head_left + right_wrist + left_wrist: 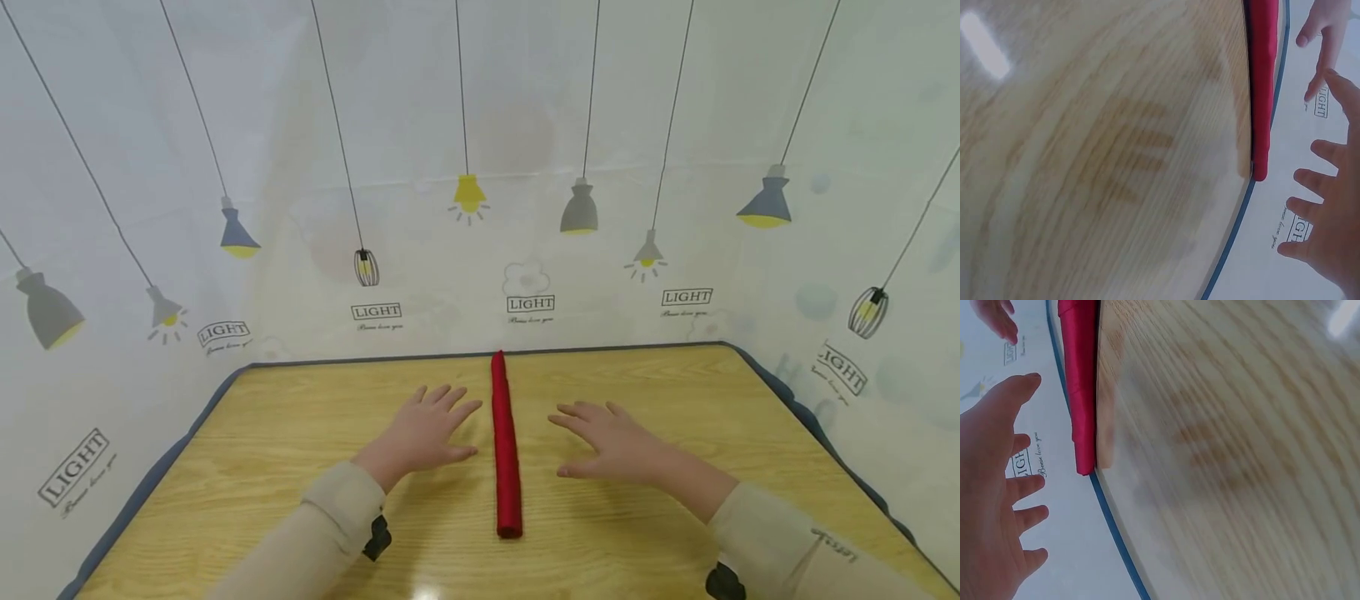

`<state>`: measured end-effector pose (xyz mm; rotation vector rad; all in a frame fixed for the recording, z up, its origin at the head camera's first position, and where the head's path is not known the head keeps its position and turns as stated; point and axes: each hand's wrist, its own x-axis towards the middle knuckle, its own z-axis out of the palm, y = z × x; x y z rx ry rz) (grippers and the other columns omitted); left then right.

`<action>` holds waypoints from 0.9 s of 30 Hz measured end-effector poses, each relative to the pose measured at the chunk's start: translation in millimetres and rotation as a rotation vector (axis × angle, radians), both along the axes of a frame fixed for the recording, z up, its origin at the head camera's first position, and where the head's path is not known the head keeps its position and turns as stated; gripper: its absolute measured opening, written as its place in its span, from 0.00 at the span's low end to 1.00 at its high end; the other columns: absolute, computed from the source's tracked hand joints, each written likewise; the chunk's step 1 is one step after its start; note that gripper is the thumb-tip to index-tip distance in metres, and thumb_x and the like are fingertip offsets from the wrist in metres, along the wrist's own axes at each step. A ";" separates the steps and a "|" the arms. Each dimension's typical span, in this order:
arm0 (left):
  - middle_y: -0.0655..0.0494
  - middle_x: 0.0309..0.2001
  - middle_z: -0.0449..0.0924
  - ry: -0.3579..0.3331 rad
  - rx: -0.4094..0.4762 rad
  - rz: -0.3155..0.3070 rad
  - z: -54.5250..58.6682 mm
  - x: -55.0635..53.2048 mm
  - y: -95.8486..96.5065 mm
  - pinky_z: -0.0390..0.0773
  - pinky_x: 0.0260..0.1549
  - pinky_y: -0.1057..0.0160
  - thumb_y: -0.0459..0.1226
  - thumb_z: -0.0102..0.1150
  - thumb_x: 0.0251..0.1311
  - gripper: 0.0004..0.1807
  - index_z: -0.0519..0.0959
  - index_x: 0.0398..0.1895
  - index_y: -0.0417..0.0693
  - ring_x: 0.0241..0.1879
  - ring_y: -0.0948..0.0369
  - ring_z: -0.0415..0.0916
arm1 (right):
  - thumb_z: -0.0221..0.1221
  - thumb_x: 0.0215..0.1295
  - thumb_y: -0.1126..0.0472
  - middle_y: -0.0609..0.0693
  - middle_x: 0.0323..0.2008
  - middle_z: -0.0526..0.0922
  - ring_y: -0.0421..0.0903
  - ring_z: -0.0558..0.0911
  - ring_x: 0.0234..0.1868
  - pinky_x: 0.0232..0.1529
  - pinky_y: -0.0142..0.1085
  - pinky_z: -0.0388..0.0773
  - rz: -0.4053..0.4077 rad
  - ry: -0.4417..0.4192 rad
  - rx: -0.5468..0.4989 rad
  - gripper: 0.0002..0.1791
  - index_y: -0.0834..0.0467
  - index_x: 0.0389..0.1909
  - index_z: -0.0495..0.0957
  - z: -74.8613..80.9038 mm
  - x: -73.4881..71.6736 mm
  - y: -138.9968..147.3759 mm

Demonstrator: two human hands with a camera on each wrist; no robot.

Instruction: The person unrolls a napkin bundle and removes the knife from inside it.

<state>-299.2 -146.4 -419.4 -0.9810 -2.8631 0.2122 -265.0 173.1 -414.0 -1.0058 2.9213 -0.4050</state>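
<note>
Red and satiny, the cloth roll [507, 454] lies lengthwise on the wood-grain surface [637, 542], between the left hand [423, 429] and the right hand [615, 442] and apart from both. The hands hold nothing; their fingers are spread and nearly straight, poised above the surface. The step in hand seems to be two-handed work around the roll, with no contact at this moment; taking hold would call for both hands to come inward and down. Only the head view shows the roll's near end with its coiled layers. The wrist views cut that end off but show finger-shaped dark patches on the surface, probably reflections; the head view gives soft shadows.
</note>
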 end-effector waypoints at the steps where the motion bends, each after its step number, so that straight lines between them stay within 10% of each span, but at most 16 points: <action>1: 0.49 0.71 0.60 -0.002 0.000 -0.007 -0.8 -1.6 1.7 0.54 0.65 0.39 0.64 0.51 0.62 0.40 0.62 0.73 0.58 0.70 0.47 0.56 | 0.57 0.60 0.31 0.54 0.71 0.62 0.57 0.59 0.71 0.65 0.66 0.47 0.006 -0.006 -0.002 0.45 0.51 0.72 0.62 0.1 0.8 -1.9; 27: 0.61 0.48 0.78 -0.020 0.061 -0.249 -17.3 -26.8 51.2 0.75 0.49 0.62 0.44 0.73 0.53 0.17 0.82 0.47 0.60 0.49 0.61 0.75 | 0.57 0.63 0.35 0.51 0.64 0.72 0.53 0.68 0.66 0.65 0.59 0.57 0.120 -0.155 0.008 0.36 0.53 0.65 0.72 -14.3 9.8 -35.1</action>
